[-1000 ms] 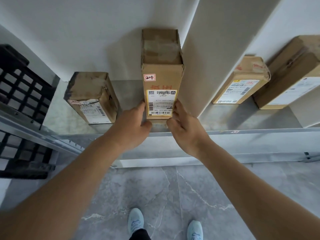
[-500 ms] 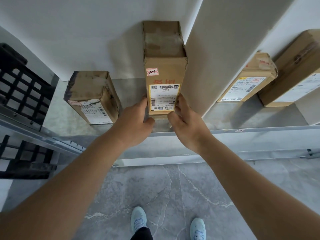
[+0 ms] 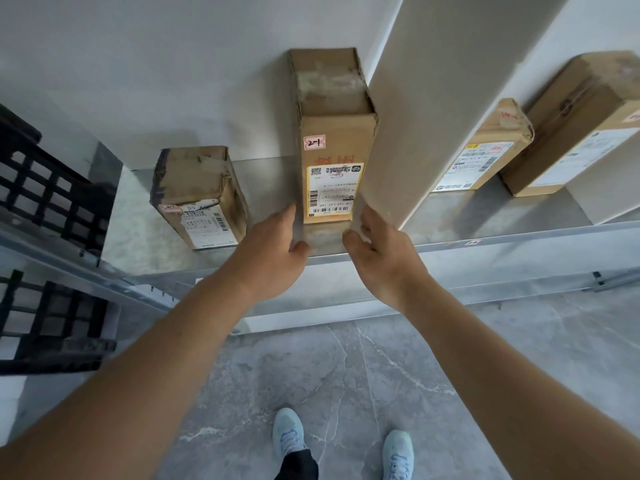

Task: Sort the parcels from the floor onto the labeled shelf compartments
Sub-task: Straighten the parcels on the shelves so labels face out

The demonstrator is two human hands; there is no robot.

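A tall cardboard parcel [image 3: 332, 140] with a red-framed "2-1" tag and a white shipping label stands on end on the grey shelf [image 3: 502, 251], tight against the white divider [image 3: 433, 116]. My left hand [image 3: 273, 251] is at its lower left corner and my right hand [image 3: 381, 251] at its lower right corner. The fingers of both hands are spread and slack, with the tips just beside the box's bottom edge. Neither hand grips it.
A shorter worn parcel [image 3: 199, 192] stands left of it in the same compartment. Beyond the divider lean two more parcels [image 3: 485, 150] [image 3: 581, 123]. A black lattice crate [image 3: 45, 188] fills the left side. A small tag [image 3: 472, 242] marks the shelf's front rail. My shoes are on the grey floor below.
The tall parcel has slid deeper onto the shelf. Both hands have loosened and slipped back down from its sides to its bottom corners.
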